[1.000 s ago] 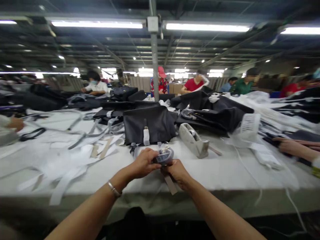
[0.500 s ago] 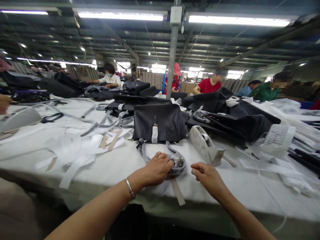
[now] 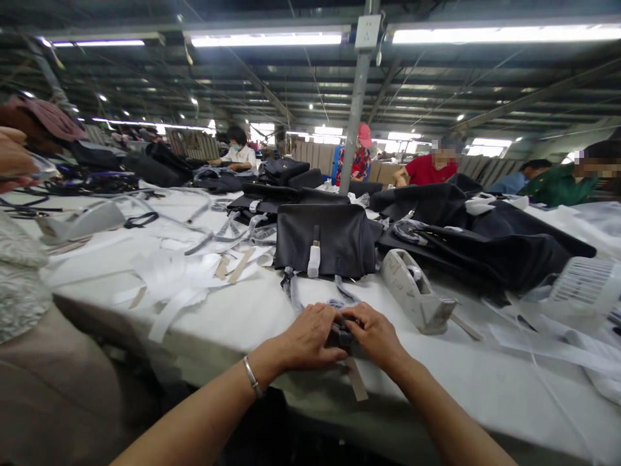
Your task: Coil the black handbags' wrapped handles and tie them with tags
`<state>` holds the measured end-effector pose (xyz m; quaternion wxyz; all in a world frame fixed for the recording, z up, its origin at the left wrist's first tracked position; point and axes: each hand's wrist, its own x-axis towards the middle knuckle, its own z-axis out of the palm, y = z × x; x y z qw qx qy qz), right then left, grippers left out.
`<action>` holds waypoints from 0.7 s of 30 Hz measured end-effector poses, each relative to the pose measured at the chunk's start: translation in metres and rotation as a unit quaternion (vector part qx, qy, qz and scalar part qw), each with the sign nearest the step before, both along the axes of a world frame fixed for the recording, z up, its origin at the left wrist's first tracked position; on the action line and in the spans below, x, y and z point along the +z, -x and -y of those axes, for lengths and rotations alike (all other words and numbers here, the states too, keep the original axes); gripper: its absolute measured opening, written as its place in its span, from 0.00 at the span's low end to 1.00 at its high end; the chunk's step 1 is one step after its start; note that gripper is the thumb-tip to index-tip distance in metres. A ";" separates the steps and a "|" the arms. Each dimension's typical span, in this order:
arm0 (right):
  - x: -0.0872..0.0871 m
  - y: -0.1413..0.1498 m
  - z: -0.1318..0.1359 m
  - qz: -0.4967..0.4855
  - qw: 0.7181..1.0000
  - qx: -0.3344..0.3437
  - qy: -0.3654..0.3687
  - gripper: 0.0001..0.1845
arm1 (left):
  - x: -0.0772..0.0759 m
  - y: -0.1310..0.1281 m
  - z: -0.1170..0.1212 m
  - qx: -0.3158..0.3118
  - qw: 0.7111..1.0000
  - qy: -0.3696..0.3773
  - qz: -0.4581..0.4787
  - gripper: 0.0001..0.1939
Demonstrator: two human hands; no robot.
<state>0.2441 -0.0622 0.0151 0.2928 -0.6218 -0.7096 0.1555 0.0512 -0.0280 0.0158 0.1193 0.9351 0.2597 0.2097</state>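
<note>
Your left hand (image 3: 309,335), fingers together, grip hidden, covers the wrapped strap (image 3: 345,290) your right hand (image 3: 375,332) seemingly pinches; gathering it likely calls next for steady hold.

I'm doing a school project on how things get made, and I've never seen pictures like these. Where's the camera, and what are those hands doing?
There's no robot here, just a person. Every picture comes from one camera worn on that person's head, so you see roughly what they see.

The left hand, with a silver bracelet on its wrist, and the right hand meet at a strap gathered near the table edge. They cover much of it, so exactly how each one grips is hard to see.

Just beyond is a black handbag. A tape dispenser stands beside it, and white strips lie across the white-covered table. Other people are around the table and behind it.
</note>
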 end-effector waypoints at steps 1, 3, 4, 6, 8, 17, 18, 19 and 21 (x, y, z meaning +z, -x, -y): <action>-0.001 -0.001 0.001 -0.002 1.000 0.003 -0.004 0.13 | -0.001 0.002 0.001 0.004 1.000 0.014 0.020 0.23; 0.000 -0.002 0.001 0.001 1.000 0.008 -0.009 0.13 | -0.005 0.003 0.001 0.005 0.999 0.027 0.046 0.15; 0.002 -0.002 0.001 0.012 1.000 0.012 -0.006 0.12 | -0.008 0.003 0.001 0.002 0.998 0.024 0.053 0.11; 0.009 0.000 -0.003 0.054 0.998 0.024 0.007 0.12 | -0.015 0.002 0.001 -0.010 0.998 0.004 0.061 0.07; 0.018 0.004 -0.007 0.112 0.993 0.042 0.023 0.11 | -0.021 0.002 0.002 -0.021 0.997 -0.023 0.072 0.06; 0.010 0.008 -0.007 0.094 0.994 0.049 -0.029 0.09 | -0.025 0.009 0.011 0.076 0.990 -0.100 0.064 0.07; 0.006 0.006 -0.006 0.066 0.996 0.049 -0.040 0.09 | -0.025 0.010 0.011 0.071 0.991 -0.094 0.061 0.07; 0.003 0.005 -0.006 0.037 0.997 0.046 -0.047 0.09 | -0.024 0.011 0.010 0.065 0.992 -0.087 0.063 0.06; -0.002 0.004 -0.007 -0.011 0.998 0.041 -0.053 0.09 | -0.025 0.013 0.007 0.054 0.993 -0.072 0.075 0.04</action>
